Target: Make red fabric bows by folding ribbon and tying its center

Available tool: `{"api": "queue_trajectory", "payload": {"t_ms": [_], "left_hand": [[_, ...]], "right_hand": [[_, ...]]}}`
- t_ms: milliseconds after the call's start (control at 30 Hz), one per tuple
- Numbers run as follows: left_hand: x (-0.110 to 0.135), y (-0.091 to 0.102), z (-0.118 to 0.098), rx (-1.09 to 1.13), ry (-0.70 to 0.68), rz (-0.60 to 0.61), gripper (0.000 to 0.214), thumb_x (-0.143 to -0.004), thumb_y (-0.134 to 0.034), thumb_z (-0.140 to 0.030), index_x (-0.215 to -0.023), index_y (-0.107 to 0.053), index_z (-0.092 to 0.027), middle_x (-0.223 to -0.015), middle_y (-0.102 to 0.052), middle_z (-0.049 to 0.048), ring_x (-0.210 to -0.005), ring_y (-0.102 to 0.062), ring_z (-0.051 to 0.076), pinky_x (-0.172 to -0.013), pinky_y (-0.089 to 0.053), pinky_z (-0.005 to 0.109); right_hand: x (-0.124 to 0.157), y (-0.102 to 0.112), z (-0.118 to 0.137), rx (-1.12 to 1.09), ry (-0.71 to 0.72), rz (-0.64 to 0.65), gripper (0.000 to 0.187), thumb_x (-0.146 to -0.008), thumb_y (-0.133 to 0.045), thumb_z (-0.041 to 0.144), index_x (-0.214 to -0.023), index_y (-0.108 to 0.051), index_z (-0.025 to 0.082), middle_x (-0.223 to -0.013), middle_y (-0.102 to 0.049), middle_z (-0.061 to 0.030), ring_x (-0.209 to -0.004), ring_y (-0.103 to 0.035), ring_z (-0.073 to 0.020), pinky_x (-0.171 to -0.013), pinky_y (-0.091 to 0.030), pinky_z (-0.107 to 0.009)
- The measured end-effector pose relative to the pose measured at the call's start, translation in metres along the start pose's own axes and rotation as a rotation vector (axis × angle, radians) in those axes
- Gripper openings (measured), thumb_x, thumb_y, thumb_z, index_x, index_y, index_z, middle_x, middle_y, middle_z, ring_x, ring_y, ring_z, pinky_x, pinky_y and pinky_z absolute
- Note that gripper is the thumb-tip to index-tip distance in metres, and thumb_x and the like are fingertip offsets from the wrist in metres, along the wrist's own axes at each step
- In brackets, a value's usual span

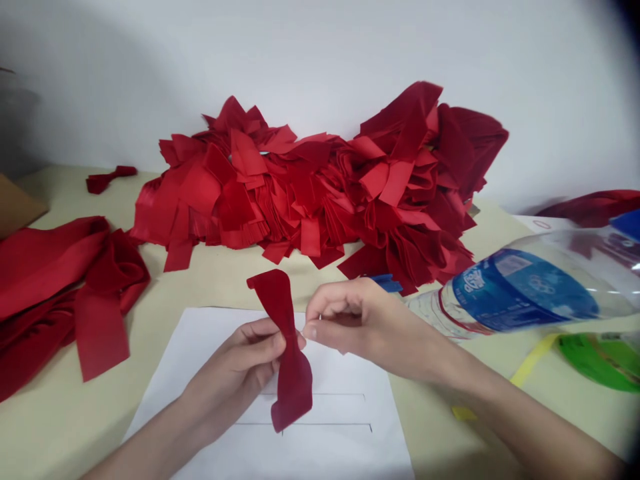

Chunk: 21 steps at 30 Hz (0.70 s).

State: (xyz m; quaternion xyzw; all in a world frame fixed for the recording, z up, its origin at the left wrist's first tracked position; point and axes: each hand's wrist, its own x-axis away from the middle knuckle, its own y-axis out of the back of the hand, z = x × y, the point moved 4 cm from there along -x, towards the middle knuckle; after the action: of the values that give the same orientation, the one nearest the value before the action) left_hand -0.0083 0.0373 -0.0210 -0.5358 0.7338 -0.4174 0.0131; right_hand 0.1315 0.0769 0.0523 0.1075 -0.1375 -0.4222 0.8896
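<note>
My left hand is closed around the pinched middle of a dark red velvet ribbon bow. The bow stands nearly upright, its two ends flaring above and below the fingers. At the bow's waist, on its right side, the thumb and forefinger of my right hand are pressed together. Whatever lies in that pinch is too small to make out. Beneath both hands lies a white sheet of paper with thin black ruled lines.
A long heap of cut red ribbon pieces runs along the wall. More red ribbon lies at left, a small finished-looking bow behind it. To the right are a plastic bottle on its side, a green roll and yellow tape.
</note>
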Motion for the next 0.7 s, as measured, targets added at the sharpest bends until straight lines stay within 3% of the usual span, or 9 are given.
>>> {"api": "queue_trajectory", "payload": {"t_ms": [267, 467, 700], "left_hand": [[-0.0018, 0.0019, 0.0046, 0.085, -0.045, 0.124, 0.01, -0.073, -0.072, -0.026, -0.075, -0.069, -0.017, -0.068, -0.061, -0.0022, -0.066, -0.052, 0.008, -0.063, -0.04, 0.018], [-0.0001, -0.0014, 0.0048, 0.075, -0.07, 0.169, 0.01, -0.078, -0.066, -0.026, -0.079, -0.069, -0.016, -0.077, -0.061, 0.0004, -0.074, -0.051, 0.011, -0.07, -0.039, 0.022], [0.0015, -0.004, 0.0055, 0.087, -0.065, 0.209, 0.01, -0.078, -0.065, -0.025, -0.081, -0.068, -0.015, -0.075, -0.06, 0.0013, -0.077, -0.051, 0.013, -0.074, -0.038, 0.026]], "right_hand": [[0.0021, -0.0032, -0.0033, -0.093, -0.095, 0.1, 0.015, -0.079, -0.06, 0.027, -0.073, -0.059, 0.014, -0.055, -0.048, 0.005, -0.048, -0.036, -0.0047, -0.042, -0.028, -0.017], [-0.0003, -0.0014, -0.0017, -0.151, -0.088, 0.132, 0.01, -0.079, -0.059, 0.019, -0.073, -0.062, 0.011, -0.063, -0.059, 0.0014, -0.048, -0.037, -0.0031, -0.042, -0.027, -0.016], [-0.003, -0.0024, -0.0072, -0.216, -0.117, 0.188, 0.013, -0.077, -0.062, 0.022, -0.071, -0.059, 0.011, -0.07, -0.065, -0.0021, -0.05, -0.043, -0.0037, -0.045, -0.029, -0.017]]}}
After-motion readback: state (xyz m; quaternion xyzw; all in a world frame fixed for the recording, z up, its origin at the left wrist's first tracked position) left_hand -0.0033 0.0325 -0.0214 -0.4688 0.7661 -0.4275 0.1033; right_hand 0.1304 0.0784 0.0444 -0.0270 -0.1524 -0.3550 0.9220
